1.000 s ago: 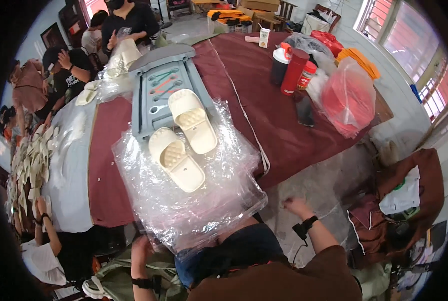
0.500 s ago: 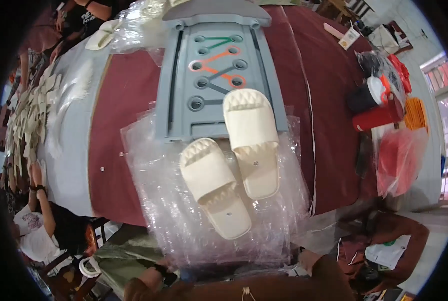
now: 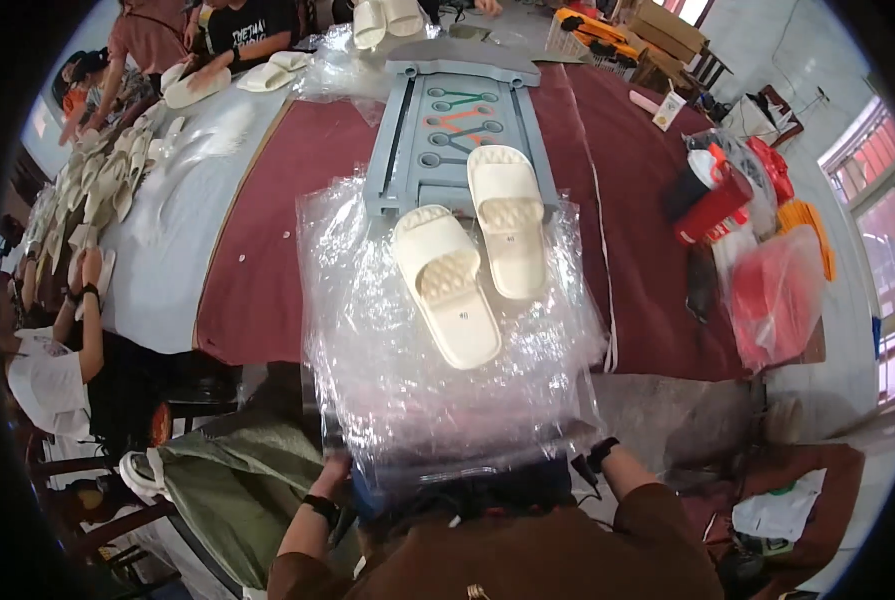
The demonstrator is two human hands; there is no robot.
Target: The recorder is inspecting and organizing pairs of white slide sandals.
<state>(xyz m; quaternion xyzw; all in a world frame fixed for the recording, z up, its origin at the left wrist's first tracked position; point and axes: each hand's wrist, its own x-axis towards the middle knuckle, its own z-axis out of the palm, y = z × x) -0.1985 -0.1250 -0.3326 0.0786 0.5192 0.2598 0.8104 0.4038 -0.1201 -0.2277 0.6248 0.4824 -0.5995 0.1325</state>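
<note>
A pair of cream slippers lies in the middle. The left slipper (image 3: 470,333) rests on a pile of clear plastic bags (image 3: 362,310). The right slipper (image 3: 515,265) lies partly over the near end of a grey plastic stand (image 3: 407,150) with coloured lines and round holes. My left hand (image 3: 335,470) is low, beside the near left corner of the bags. My right hand (image 3: 584,447) is at their near right edge. Both hands are partly hidden or blurred, so their fingers cannot be made out.
Many slippers (image 3: 102,185) cover the far left of the table, where co-workers sit and stand. A red container (image 3: 712,205), a red plastic-wrapped bundle (image 3: 777,300) and a small white box (image 3: 669,110) sit on the right. Green fabric (image 3: 237,480) hangs over a chair at lower left.
The view has tilted up, showing more of the far table and my forearms. The slippers stay in place on the bags and stand.
</note>
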